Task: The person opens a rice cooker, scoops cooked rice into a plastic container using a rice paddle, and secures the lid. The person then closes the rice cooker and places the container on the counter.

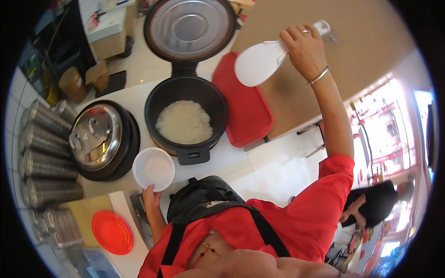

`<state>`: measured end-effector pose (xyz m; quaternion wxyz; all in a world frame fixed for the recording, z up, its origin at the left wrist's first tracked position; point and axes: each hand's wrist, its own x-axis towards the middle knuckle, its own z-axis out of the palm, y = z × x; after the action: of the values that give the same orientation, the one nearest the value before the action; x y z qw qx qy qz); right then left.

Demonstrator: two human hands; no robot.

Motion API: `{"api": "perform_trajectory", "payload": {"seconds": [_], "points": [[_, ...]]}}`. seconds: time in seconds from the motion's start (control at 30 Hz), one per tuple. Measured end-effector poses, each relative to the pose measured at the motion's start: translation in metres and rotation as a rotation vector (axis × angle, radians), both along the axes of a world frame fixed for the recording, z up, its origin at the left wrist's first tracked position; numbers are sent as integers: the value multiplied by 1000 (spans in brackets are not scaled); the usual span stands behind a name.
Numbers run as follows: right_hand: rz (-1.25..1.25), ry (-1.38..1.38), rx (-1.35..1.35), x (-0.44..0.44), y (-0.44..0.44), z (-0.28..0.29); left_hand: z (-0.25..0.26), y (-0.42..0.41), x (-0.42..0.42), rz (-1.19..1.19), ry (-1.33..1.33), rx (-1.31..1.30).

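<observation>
My left hand [152,199] grips the near rim of a white plastic bowl [154,169], tipped so that its inside shows; I see no food in it. Raised over the brown tabletop, my right hand [306,48] is closed around the handle of a white rice paddle [259,64]. The paddle's broad blade points left, above a red tray [245,107]. Cooked white rice [185,122] lies at the bottom of the dark pot of a rice cooker [219,100], in front of me. Its hinged lid [189,27] stands open on the far side.
Left of the cooker stands a black round warmer with a shiny steel lid [95,137]. Several steel canisters [52,163] line the left wall. A red plate [112,232] lies on the near-left counter. The brown table [347,45] extends right. A person in black [373,205] stands far right.
</observation>
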<state>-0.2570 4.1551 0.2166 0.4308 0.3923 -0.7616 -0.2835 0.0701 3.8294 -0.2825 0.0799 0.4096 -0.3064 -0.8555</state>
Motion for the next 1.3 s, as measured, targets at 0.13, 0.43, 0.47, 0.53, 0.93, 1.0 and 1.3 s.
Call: {"api": "perform_trajectory", "payload": {"seconds": [0.13,0.43,0.47,0.53,0.93,1.0,1.3], "points": [[68,-393,-439,-58,-60,-41,20,6,5,20,-16,32],[22,-339,-663,-306,-180,-17,76,66,25,122,-153,12],[6,-369,-639,-316,-190,-11,70,71,33,119,-139,-20],[-32,-410,-586,-322,-193,-6,74,79,39,164,-119,25],[398,-115,-145,25,-123,-82,36,86,69,92,-61,108],[351,-216,-97,72,-118,-126,23,87,84,71,-69,119],[383,-571,30,167,-98,-303,20,103,142,-42,-75,139]]}}
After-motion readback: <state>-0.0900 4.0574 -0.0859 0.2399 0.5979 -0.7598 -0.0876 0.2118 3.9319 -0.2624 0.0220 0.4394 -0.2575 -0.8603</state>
